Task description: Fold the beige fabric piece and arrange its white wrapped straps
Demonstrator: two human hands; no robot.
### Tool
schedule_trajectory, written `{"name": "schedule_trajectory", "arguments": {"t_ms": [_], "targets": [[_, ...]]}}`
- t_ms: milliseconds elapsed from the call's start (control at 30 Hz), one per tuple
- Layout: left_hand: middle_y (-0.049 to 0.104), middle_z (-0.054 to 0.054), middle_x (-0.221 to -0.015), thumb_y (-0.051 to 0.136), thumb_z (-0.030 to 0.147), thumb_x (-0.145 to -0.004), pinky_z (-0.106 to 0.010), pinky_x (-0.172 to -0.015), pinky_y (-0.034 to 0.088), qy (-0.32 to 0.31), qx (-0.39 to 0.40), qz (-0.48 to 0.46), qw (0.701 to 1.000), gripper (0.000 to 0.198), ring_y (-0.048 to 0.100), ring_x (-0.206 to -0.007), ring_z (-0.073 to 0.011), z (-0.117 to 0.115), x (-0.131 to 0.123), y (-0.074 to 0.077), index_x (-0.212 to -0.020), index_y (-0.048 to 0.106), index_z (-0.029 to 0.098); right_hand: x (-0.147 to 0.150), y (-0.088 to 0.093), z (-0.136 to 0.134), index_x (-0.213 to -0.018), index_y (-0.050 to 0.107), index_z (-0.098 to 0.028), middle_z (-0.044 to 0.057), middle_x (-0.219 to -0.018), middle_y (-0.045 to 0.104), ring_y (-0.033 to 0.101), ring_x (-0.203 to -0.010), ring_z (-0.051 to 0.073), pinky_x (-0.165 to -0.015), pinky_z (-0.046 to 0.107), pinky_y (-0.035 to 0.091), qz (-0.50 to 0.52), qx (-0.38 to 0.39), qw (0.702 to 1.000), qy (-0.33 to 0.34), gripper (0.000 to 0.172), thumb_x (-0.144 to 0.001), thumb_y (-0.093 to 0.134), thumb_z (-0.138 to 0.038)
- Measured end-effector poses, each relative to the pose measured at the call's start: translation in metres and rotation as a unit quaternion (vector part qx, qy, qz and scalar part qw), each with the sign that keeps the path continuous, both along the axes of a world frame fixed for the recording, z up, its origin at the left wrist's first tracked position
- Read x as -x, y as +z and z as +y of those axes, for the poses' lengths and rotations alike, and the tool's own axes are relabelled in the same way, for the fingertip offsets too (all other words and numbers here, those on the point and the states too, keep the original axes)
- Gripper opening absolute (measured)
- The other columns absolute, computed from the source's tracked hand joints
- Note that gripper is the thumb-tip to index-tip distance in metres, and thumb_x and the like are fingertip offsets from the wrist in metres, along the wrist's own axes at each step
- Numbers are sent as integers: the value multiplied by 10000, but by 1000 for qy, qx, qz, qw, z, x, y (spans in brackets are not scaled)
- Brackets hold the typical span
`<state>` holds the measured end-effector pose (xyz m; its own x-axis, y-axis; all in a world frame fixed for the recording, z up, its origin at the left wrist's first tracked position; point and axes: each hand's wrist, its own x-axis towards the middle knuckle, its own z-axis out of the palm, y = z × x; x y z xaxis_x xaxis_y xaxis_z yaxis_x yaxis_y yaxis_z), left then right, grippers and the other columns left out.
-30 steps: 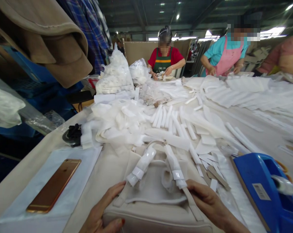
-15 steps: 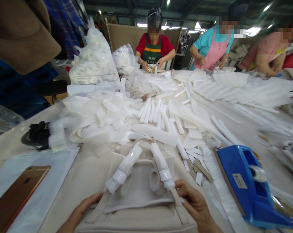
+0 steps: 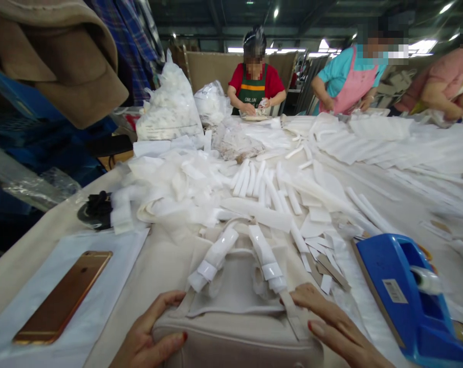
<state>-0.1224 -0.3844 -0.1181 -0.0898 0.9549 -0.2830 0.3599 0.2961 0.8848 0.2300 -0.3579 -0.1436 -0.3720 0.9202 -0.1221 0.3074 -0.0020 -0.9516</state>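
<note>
A cream handbag (image 3: 235,337) lies flat at the table's near edge, its two handles wrapped in white foam sleeves (image 3: 212,258) held by clear tape. My left hand (image 3: 149,337) grips the bag's left corner, thumb on top and fingers curled round the side. My right hand (image 3: 331,324) rests on the bag's right side by the strap base, fingers stretched out and pressing on the fabric.
A blue tape dispenser (image 3: 408,294) stands at the right. A gold phone (image 3: 62,296) lies on a white sheet at the left, near a black object (image 3: 95,209). Piles of white foam strips (image 3: 262,189) cover the table. Three people work at the far side.
The view swung right and then back left. My left hand closed its thumb over the bag's corner, and my right hand flattened on the bag's right side.
</note>
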Motion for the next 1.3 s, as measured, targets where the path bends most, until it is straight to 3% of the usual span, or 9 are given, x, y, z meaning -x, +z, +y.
{"name": "schedule_trajectory", "arguments": {"t_ms": [67,167,367,567,667,800,900,1067,1300], "targets": [[666,-9,-942,638,544,-606,-302,-835,484,1,15,-2,1000,502,600,-940,-277,0,-2,3,-994,586,230,1,-1,-6,-1125,643,-306,81,-1264,554,398,-1238,358,-1043,470,299,11,-19,1000,-1,552,-611,748,-475],[666,-8,-906,609,536,-639,-307,-838,479,-3,24,-7,1000,476,598,-944,-276,-3,-5,4,-997,580,223,13,-6,-15,-1140,632,-278,104,-1278,528,427,-1212,372,-1013,455,352,-5,-28,999,-21,693,-495,829,-439],[632,-14,-945,605,545,-646,-283,-841,440,10,-26,45,999,464,568,-940,-260,-5,-3,-7,-966,595,209,35,-4,-19,-849,659,-230,58,-913,620,574,-925,228,-823,291,454,-22,-141,989,-22,170,-732,680,-351],[591,-2,-845,670,492,-608,-245,-704,418,-110,10,-54,992,449,543,-805,-200,14,8,-5,-914,597,171,46,-9,-24,-606,508,-192,-19,-602,469,473,-607,148,-560,251,367,-34,2,991,-129,374,-687,640,-532],[571,1,-781,717,443,-542,-226,-633,383,-189,58,-143,970,442,504,-739,-170,27,7,2,-839,609,133,50,-11,-29,-650,568,-182,-21,-618,508,478,-635,151,-575,247,362,19,63,986,-156,368,-661,661,-538],[587,-15,-733,741,422,-490,-239,-631,373,-195,130,-207,950,466,507,-695,-164,38,2,5,-806,614,104,54,-7,-29,-720,625,-168,-8,-668,595,528,-685,180,-622,262,385,76,114,974,-182,375,-622,699,-522],[614,-22,-777,745,383,-478,-243,-660,379,-212,160,-206,942,495,528,-738,-177,44,0,11,-872,631,105,54,-2,-22,-723,613,-163,5,-678,611,549,-711,204,-643,280,393,79,143,973,-161,393,-578,713,-514],[635,-19,-897,797,260,-385,-261,-704,409,-188,96,-97,973,607,536,-844,-217,52,-8,24,-952,621,131,53,12,-7,-767,613,-168,4,-711,624,559,-750,218,-674,291,395,43,142,977,-153,393,-487,737,-413],[659,-21,-795,742,142,-385,-304,-697,462,-197,148,-243,938,546,591,-762,-217,56,-14,10,-921,639,126,50,11,3,-818,676,-132,35,-753,686,623,-759,227,-722,319,448,153,234,960,-21,315,-534,696,-266]]}}
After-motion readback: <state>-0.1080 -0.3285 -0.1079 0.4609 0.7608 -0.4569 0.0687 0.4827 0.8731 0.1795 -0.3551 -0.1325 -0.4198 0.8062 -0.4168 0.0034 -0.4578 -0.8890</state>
